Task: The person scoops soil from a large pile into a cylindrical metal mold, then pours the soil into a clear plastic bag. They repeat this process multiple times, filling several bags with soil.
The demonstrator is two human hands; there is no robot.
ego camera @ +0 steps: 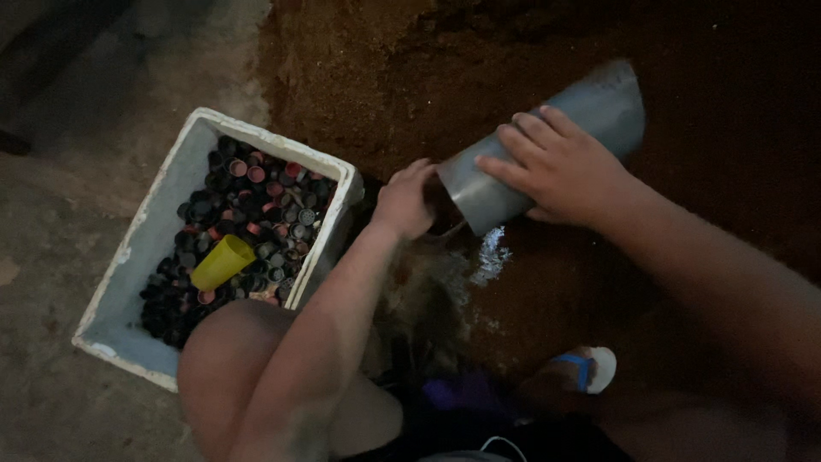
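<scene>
Two bare hands meet at a grey pipe point(547, 154) lying tilted on brown soil point(359, 77) right of centre frame. The right hand point(560, 167) lies on top of it, fingers spread flat, not wrapped round. The left hand point(404, 201) is curled at the pipe's lower mouth; whether it grips anything I cannot tell, as the fingertips are hidden. At left, a white foam box point(154, 222) holds dark bottle caps point(256, 214) and a yellow cup point(222, 262). The dim light blurs the ground below the pipe.
</scene>
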